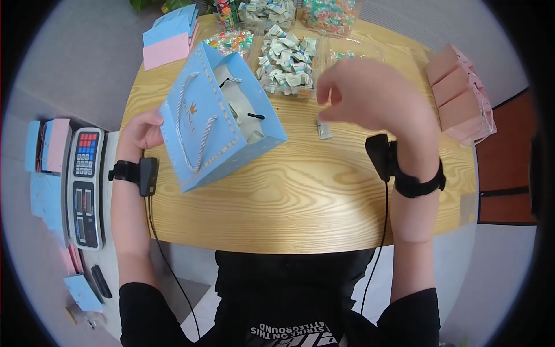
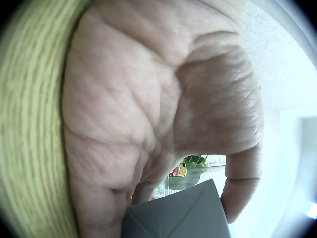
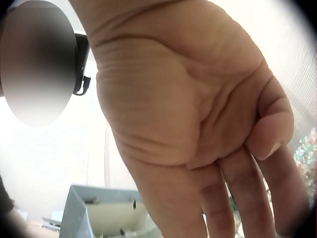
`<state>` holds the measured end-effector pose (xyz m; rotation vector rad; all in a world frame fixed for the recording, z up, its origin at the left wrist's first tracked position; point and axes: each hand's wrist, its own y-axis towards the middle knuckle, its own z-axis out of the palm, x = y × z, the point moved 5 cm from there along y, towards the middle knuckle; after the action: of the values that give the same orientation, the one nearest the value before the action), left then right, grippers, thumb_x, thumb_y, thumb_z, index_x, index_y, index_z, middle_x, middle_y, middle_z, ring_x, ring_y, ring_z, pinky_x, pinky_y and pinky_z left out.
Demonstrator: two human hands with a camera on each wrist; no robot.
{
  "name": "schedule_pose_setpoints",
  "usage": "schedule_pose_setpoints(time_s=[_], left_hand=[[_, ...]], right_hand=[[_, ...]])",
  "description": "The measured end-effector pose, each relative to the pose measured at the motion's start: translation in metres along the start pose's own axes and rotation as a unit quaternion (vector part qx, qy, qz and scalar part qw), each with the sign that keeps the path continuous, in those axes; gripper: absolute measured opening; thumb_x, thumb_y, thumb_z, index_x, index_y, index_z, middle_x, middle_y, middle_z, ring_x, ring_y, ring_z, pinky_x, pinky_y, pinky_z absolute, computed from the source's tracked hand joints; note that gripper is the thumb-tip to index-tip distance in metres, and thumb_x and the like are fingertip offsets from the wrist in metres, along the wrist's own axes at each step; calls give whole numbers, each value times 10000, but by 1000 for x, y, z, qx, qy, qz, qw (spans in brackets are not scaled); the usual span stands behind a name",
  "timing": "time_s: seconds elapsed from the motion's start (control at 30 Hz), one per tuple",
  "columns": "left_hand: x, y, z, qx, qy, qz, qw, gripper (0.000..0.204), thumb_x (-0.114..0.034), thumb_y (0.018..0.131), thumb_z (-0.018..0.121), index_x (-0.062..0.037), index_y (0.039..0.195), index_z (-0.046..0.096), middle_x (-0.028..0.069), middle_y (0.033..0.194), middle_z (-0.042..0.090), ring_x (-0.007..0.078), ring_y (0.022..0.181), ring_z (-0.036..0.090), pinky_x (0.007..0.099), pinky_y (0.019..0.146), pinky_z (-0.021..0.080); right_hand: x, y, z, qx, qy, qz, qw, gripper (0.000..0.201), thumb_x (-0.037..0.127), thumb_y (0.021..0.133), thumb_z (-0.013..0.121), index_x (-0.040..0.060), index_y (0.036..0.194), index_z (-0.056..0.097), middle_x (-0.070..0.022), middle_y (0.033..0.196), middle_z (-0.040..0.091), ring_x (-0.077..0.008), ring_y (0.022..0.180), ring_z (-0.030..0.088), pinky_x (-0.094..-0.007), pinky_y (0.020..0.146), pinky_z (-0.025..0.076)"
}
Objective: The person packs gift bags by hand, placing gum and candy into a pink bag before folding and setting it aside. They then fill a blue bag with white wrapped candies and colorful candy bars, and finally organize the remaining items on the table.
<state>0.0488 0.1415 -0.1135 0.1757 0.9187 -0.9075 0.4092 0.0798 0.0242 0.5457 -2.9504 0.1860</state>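
My left hand (image 1: pixel 144 128) grips a light blue paper gift bag (image 1: pixel 199 124) by its lower left edge, thumb in front. The bag leans over the table, with white rope handles, a crown print and its mouth turned right. Inside lie pale contents (image 1: pixel 237 107), partly hidden. In the left wrist view, a corner of the bag (image 2: pixel 173 213) sits between thumb and fingers. My right hand (image 1: pixel 370 92) hovers over the table with bent fingers, a gap between thumb and fingertips. Right below its thumb is a small pale packet (image 1: pixel 325 130). The fingertips run out of the right wrist view.
Clear trays of wrapped sweets (image 1: pixel 289 63) stand at the back of the wooden table (image 1: pixel 277 214). Folded blue and pink bags (image 1: pixel 167 43) lie at the back left, pink bags (image 1: pixel 459 92) stand at the right. A digital scale (image 1: pixel 87 185) is at the far left.
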Motion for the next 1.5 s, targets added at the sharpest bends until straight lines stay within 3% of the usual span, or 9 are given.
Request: schedule_pose_setpoints(time_s=[0.23,0.4,0.7,0.8,0.9,1.07,1.27,1.37,1.5], left_hand=[[2,0,-13,-24,7,14,1000,703,-64,760,618,88,1398,365,206,1318,538,274,1171,581,398,1015,478],[-1,-2,-15,4,16,5,1000,708,-31,727,605,100,1385,377,216,1301,544,285,1140,598,406,991,497],[2,-1,-16,-12,34,0,999,725,-45,723,600,86,1398,370,209,1295,552,291,1125,607,410,972,507],[3,-2,-11,-34,21,8,999,725,-54,731,597,77,1406,369,201,1299,554,288,1128,607,412,977,501],[2,-3,-13,-16,27,-5,999,722,-55,730,597,79,1403,374,201,1308,550,289,1137,602,414,989,490],[2,-5,-12,-13,16,-2,1000,723,-55,731,597,93,1401,366,214,1310,548,298,1146,599,396,1002,486],[0,-8,-16,-28,13,2,1000,738,-51,721,601,121,1394,351,249,1309,541,314,1161,594,395,1005,491],[-1,-7,-15,-23,13,-1,1000,750,-52,715,608,123,1395,348,256,1311,539,319,1161,596,399,1004,494],[-2,-7,-10,-9,7,-7,1000,767,-57,710,622,120,1400,338,253,1309,541,320,1160,597,403,1008,493]], right_hand=[[-4,2,67,-12,-32,6,999,211,175,764,705,70,945,678,-131,825,682,-314,828,663,-412,721,519],[1,-2,46,41,32,-3,999,151,125,788,633,61,919,673,-165,796,671,-338,797,660,-434,704,524],[-7,78,4,-131,54,38,989,230,259,809,674,67,937,678,-111,844,682,-250,791,648,-364,703,507],[-3,104,26,4,-15,93,996,350,391,809,713,86,977,689,-117,879,690,-252,866,658,-383,763,515],[1,105,36,71,22,126,989,531,488,765,758,117,1130,651,-129,1070,670,-280,986,646,-407,817,515],[5,110,53,-14,43,82,996,817,494,703,802,208,1392,470,-176,1354,486,-357,1126,587,-442,896,516],[5,118,59,60,76,92,991,680,379,717,791,228,1334,550,-137,1275,567,-334,1085,622,-429,894,532],[12,122,63,-45,-18,95,994,613,304,720,777,216,1296,589,-129,1184,633,-331,998,661,-419,841,556],[7,127,65,-29,-2,70,997,562,216,723,756,203,1267,613,-131,1088,675,-329,942,677,-407,808,568]])
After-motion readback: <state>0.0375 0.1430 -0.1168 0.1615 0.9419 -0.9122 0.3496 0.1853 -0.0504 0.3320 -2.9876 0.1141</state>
